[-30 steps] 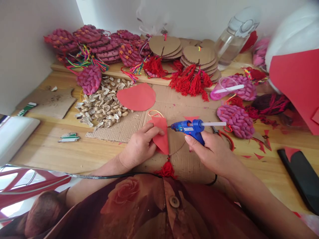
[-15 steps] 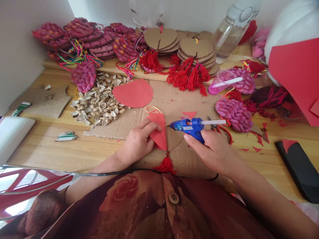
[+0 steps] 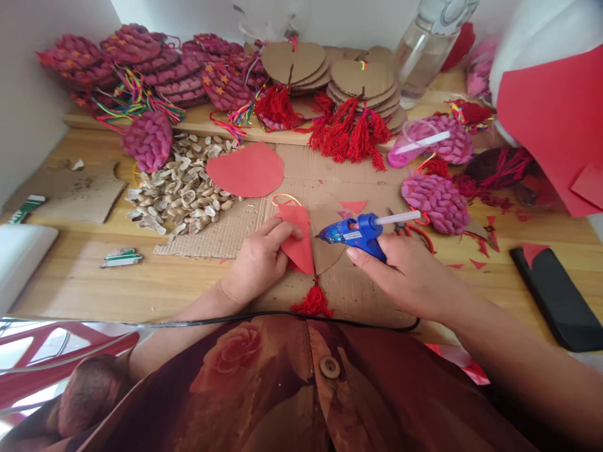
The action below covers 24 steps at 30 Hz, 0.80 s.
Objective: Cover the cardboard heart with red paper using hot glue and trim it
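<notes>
My left hand (image 3: 261, 260) pinches a folded piece of red paper (image 3: 298, 242), which lies over part of a round cardboard disc (image 3: 327, 251). A red yarn tassel (image 3: 314, 301) hangs from the disc's near edge, and a thin golden loop (image 3: 286, 198) sticks out at its far edge. My right hand (image 3: 407, 270) is wrapped round the handle of a blue glue gun (image 3: 351, 232) with a whitish glue stick in its back. The gun's nozzle points left, a little to the right of the paper and apart from it.
Peanut shells (image 3: 188, 188) lie heaped at left beside a cut red paper (image 3: 247, 169). Behind stand stacked cardboard discs (image 3: 294, 61), red tassels and a water bottle (image 3: 426, 53). Scissors (image 3: 417, 237), a pink shell-covered disc (image 3: 436, 202) and a phone (image 3: 558, 298) are at right.
The whole view has shifted slightly. The glue gun's nozzle sits a little farther from the paper's edge. Both hands keep the same hold.
</notes>
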Each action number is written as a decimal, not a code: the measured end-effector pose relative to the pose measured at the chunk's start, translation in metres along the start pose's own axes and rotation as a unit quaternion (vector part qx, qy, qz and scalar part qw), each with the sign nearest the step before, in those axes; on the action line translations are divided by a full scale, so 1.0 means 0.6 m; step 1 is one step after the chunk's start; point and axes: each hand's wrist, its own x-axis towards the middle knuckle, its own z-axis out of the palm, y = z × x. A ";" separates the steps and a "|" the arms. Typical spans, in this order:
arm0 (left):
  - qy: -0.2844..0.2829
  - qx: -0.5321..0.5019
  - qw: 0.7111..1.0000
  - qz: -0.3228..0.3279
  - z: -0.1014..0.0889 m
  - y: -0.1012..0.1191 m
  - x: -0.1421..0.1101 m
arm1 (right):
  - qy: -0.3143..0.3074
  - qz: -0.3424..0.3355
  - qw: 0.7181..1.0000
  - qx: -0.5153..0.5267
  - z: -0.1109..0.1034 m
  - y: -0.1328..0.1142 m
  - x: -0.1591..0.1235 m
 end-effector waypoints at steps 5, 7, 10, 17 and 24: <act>-0.006 0.007 1.000 0.005 -0.001 0.000 -0.001 | -0.029 0.021 0.999 -0.004 -0.005 -0.002 -0.010; -0.012 0.010 1.000 0.007 -0.001 0.000 -0.002 | -0.036 0.029 0.999 -0.001 -0.006 -0.003 -0.014; -0.015 0.010 1.000 0.011 -0.002 0.000 -0.003 | -0.042 0.044 0.998 -0.004 -0.006 -0.007 -0.021; -0.023 0.025 0.999 0.026 -0.003 0.001 -0.003 | -0.031 0.024 0.999 -0.027 -0.005 -0.016 -0.039; -0.009 0.021 0.999 0.027 -0.001 -0.001 -0.003 | -0.055 0.029 0.997 -0.044 -0.001 -0.015 -0.058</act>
